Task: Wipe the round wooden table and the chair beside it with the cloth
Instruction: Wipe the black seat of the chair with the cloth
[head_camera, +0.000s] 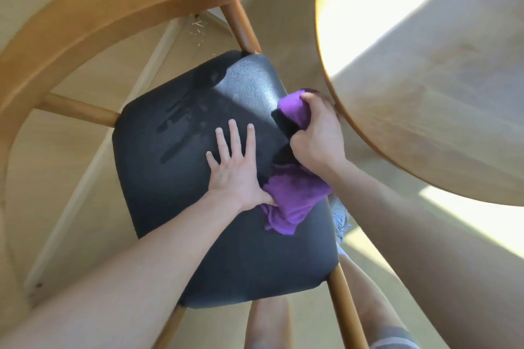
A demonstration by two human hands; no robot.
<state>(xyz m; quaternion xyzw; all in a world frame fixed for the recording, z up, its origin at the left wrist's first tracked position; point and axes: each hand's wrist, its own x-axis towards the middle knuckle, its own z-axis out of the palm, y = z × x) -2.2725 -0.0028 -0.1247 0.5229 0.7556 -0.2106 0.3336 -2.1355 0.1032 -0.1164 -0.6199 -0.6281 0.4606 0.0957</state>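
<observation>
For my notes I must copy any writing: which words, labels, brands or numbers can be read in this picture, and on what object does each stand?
None: no readable text on the black chair seat, the purple cloth, the round wooden table or the chair's wooden frame.

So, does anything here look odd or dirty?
Yes. Pale bits of debris lie on the floor behind the chair's black seat, near its back leg. Dark wet-looking streaks mark the seat ahead of the left hand. Nothing looks damaged.
</observation>
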